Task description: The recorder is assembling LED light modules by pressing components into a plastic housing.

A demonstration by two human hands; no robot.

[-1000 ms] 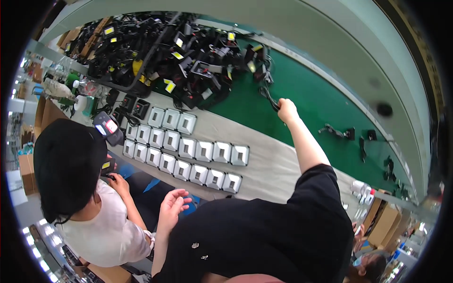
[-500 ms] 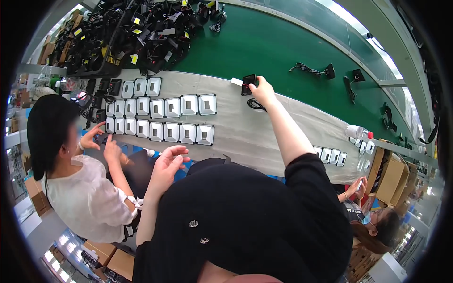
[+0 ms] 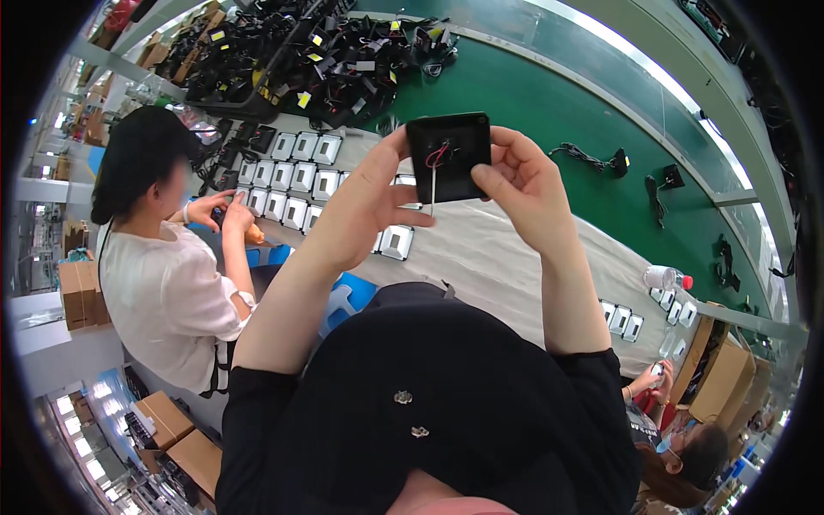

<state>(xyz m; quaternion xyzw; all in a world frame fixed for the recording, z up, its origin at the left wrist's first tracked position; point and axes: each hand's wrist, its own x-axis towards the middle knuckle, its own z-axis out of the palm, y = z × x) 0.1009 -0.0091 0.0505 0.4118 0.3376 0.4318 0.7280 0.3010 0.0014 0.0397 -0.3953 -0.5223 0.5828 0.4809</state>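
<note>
Up in front of me, above the grey work surface (image 3: 481, 249), a black square lamp housing (image 3: 463, 142) is held in both hands. Its open inside shows thin red wires (image 3: 439, 158), and from them hangs a narrow white piece (image 3: 433, 187), seen edge-on. My left hand (image 3: 360, 202) grips the housing's left edge, with its lower fingers close to the white piece. On the opposite edge my right hand (image 3: 528, 184) is closed, its thumb over the lower right corner. Rows of silver-white square lamp reflectors (image 3: 303, 177) lie left of and partly behind my left hand.
A heap of black lamps with cords (image 3: 343, 69) fills the far left. Several corded lamps (image 3: 620, 161) lie on the green surface (image 3: 506, 86). A bottle with a red cap (image 3: 665, 278) stands at right. One co-worker (image 3: 172, 275) sits at left, another (image 3: 678, 438) at right.
The lamp housing has come from the far work surface up close to me in my right hand. My left hand has risen to grip its other side. The view has shifted.
</note>
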